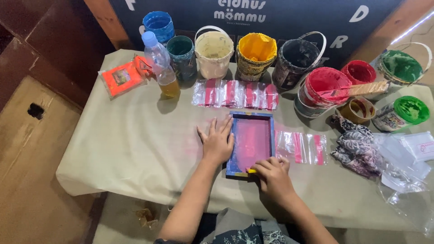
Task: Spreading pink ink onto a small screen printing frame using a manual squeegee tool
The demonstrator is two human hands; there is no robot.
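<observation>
My left hand (217,141) lies flat and open on the frame's (251,143) left edge; my right hand (272,175) grips a small yellow tool (251,171) at its bottom edge.

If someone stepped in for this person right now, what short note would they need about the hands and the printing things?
Left hand: flat, fingers spread, pressing the left edge of the blue-framed printing screen.
Right hand: at the frame's near edge, closed on a small yellow tool.
Screen mesh is coated pink. Row of clear bags with red prints lies behind the frame; one more printed bag lies to its right.
Paint buckets line the table's far edge.
</observation>
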